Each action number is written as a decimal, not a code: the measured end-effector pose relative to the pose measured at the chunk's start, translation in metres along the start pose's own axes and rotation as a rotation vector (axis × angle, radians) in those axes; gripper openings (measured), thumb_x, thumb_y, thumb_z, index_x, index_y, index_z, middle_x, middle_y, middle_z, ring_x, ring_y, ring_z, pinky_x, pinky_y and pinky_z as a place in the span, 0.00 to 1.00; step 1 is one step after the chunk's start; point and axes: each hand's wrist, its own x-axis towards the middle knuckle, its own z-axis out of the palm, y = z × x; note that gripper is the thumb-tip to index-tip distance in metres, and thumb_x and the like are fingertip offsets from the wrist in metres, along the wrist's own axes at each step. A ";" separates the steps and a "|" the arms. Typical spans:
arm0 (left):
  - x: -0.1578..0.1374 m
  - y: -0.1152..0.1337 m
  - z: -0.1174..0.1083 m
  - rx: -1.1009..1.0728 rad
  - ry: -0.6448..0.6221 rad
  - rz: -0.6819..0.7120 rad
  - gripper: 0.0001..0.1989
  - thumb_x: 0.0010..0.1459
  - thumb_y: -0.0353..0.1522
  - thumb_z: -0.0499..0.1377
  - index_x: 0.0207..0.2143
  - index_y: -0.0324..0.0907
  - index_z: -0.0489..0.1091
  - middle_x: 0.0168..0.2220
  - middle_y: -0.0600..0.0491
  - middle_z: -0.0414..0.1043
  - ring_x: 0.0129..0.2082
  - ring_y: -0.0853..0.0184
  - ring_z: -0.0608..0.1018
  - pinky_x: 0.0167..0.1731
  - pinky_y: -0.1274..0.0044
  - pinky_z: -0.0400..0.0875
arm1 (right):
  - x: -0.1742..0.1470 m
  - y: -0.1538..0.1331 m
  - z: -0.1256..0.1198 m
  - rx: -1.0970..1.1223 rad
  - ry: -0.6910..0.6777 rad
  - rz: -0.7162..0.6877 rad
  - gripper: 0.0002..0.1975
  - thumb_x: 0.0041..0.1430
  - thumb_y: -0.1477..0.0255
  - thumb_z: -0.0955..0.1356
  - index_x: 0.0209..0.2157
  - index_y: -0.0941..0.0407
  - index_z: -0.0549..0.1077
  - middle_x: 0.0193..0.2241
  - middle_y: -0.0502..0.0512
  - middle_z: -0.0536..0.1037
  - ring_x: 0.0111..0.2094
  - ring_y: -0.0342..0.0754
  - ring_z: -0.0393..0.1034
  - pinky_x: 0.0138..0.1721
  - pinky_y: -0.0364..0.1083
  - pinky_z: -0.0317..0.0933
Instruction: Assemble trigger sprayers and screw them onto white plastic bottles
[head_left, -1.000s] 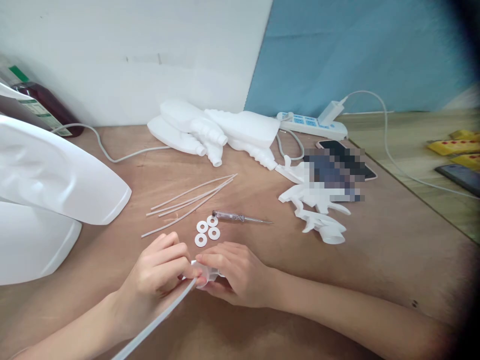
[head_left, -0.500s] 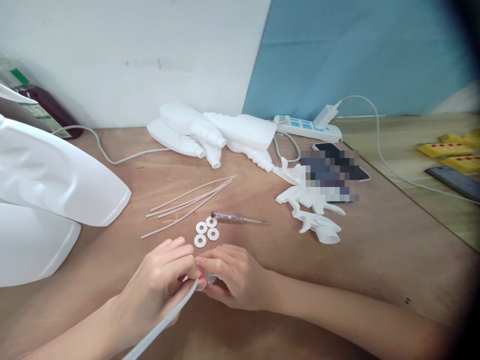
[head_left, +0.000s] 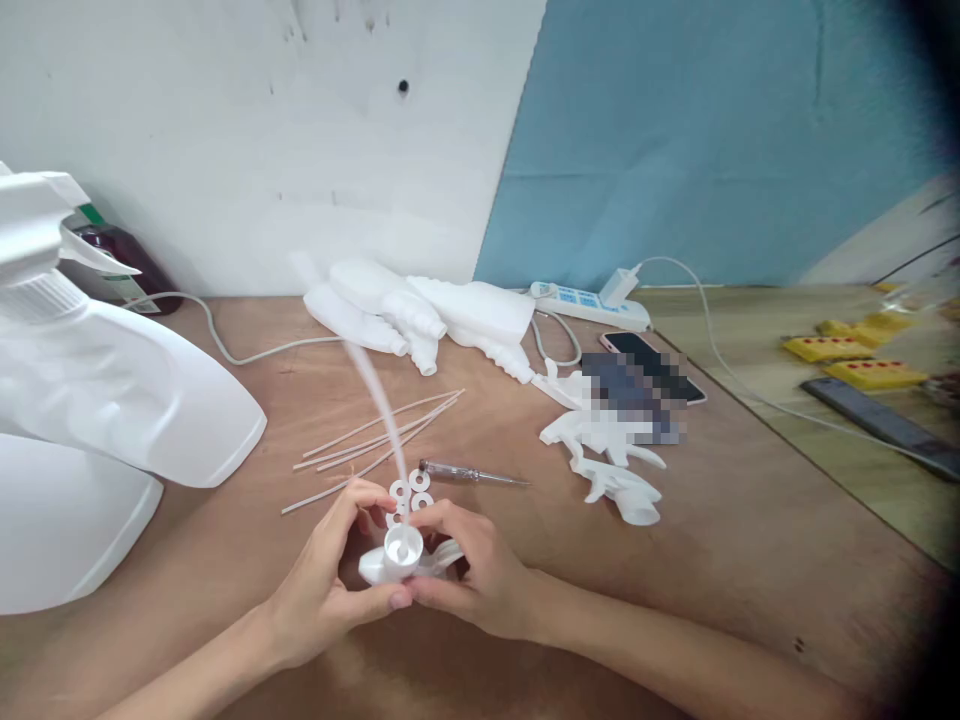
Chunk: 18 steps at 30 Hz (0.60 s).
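Between my two hands is a white trigger spray head [head_left: 384, 563], its round collar facing up toward me. A long translucent dip tube [head_left: 381, 400] rises out of the collar, blurred at its upper end. My left hand [head_left: 322, 585] grips the collar side, thumb in front and fingers behind. My right hand [head_left: 476, 570] pinches the trigger side between thumb and fingers. Just beyond my fingertips lie several white ring washers [head_left: 421, 502], partly hidden by the hands. A clear-handled screwdriver [head_left: 465, 473] rests behind them, with several loose thin tubes [head_left: 352, 440] to its left.
White empty-looking bottles [head_left: 480, 310] lie against the wall. More spray heads [head_left: 619, 490] sit at right beside phones [head_left: 656, 368] and a power strip [head_left: 585, 303]. Large white spray bottles [head_left: 150, 390] stand at left, near a dark bottle [head_left: 127, 260]. A cable [head_left: 720, 350] crosses the right side.
The spray head has been turned so its collar faces up, and the tube swung from pointing down toward me to standing upward. My left hand's fingers have spread around the collar. The view has tilted up.
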 end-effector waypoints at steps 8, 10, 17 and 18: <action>0.005 -0.001 -0.003 -0.190 -0.051 -0.152 0.12 0.50 0.35 0.60 0.37 0.41 0.67 0.36 0.51 0.69 0.36 0.65 0.70 0.37 0.76 0.62 | -0.005 -0.002 -0.002 0.007 0.065 0.085 0.16 0.63 0.62 0.54 0.45 0.55 0.65 0.36 0.55 0.72 0.35 0.46 0.68 0.37 0.45 0.63; 0.006 -0.003 -0.003 -0.305 0.005 -0.190 0.12 0.49 0.35 0.61 0.35 0.40 0.67 0.36 0.51 0.69 0.35 0.65 0.70 0.36 0.77 0.62 | -0.002 -0.004 -0.007 -0.078 0.075 0.005 0.21 0.63 0.62 0.50 0.48 0.55 0.64 0.41 0.58 0.71 0.41 0.49 0.66 0.42 0.50 0.62; 0.008 -0.005 -0.008 -0.561 0.159 -0.277 0.12 0.50 0.37 0.60 0.37 0.41 0.68 0.34 0.52 0.70 0.35 0.67 0.70 0.35 0.80 0.63 | 0.056 0.010 -0.091 -0.791 0.397 -0.005 0.22 0.57 0.71 0.60 0.54 0.55 0.56 0.52 0.62 0.61 0.54 0.56 0.56 0.50 0.59 0.55; 0.008 -0.006 -0.009 -0.619 0.172 -0.284 0.15 0.51 0.38 0.60 0.40 0.41 0.67 0.36 0.51 0.70 0.37 0.66 0.70 0.37 0.79 0.63 | 0.066 0.019 -0.108 -0.937 0.405 -0.002 0.23 0.55 0.72 0.61 0.54 0.58 0.56 0.53 0.65 0.60 0.55 0.58 0.53 0.52 0.60 0.52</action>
